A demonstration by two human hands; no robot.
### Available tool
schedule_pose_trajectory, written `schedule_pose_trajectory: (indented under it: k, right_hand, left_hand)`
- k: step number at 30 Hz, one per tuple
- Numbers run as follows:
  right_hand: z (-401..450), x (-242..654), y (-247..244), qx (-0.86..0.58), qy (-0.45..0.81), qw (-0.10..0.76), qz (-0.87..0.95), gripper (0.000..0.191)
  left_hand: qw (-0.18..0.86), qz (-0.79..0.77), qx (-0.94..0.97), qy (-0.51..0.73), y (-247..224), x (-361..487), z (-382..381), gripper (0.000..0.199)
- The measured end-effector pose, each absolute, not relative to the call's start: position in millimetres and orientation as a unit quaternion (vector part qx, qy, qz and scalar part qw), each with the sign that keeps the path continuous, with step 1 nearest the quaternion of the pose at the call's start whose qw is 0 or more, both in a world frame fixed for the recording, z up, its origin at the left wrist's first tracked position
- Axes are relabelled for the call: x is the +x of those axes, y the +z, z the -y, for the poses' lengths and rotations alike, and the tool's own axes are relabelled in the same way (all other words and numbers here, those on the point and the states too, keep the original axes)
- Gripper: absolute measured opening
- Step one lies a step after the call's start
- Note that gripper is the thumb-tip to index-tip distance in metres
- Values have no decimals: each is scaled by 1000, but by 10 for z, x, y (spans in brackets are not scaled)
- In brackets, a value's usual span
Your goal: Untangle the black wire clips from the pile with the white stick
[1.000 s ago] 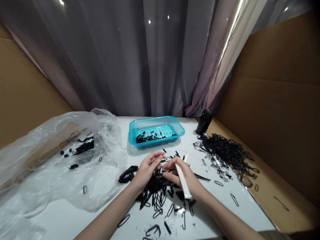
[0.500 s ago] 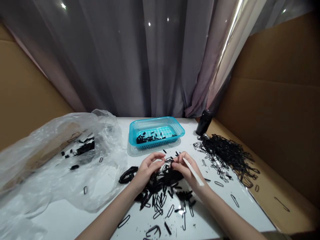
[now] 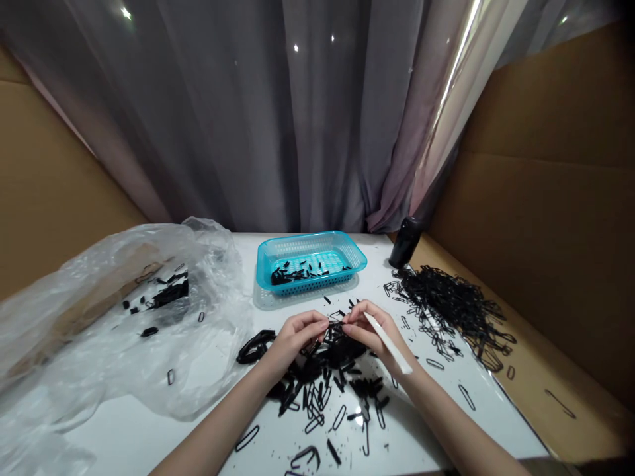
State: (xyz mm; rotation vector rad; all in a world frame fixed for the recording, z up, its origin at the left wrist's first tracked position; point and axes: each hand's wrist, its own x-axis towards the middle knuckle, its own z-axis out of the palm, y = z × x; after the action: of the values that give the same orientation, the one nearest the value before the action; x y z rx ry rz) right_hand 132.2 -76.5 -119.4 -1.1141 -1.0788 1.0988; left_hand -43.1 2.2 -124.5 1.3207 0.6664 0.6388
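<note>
Over a pile of black rubbery pieces and loops [image 3: 317, 387], my two hands nearly meet at the fingertips. My left hand [image 3: 301, 332] pinches one end of a small thin black piece [image 3: 336, 322]. The other end of it is between the thumb and index finger of my right hand [image 3: 368, 325]. A white flat-handled tool [image 3: 389, 345] also lies in my right hand, its handle pointing back over the wrist. Just behind the hands, a blue basket [image 3: 311, 263] holds some small black bits.
Clear plastic sheeting [image 3: 124, 330] with black pieces covers the left of the white table [image 3: 143, 433]. At the right lies a big heap of black loops [image 3: 449, 304], with a black cylinder [image 3: 405, 242] behind it. Cardboard walls [image 3: 550, 158] stand at both sides.
My left fingers have closed from a loose curl into a pinch and moved slightly toward my right hand. The white tool has tilted and shifted a little rightward. The small piece now spans both hands.
</note>
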Motion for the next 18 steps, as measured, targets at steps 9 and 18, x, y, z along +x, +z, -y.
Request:
schedule_pose_trajectory:
  k: [9,18]
  right_hand:
    - [747,1372,-1216,-411,516,647,384,20]
    - [771,1378,-1128,-388,557,646,348,28]
  left_hand:
    - [731,-301,527,312,-1235,-445,-20,22]
    - [712,-256,603,255,-1249,-430,-5,35]
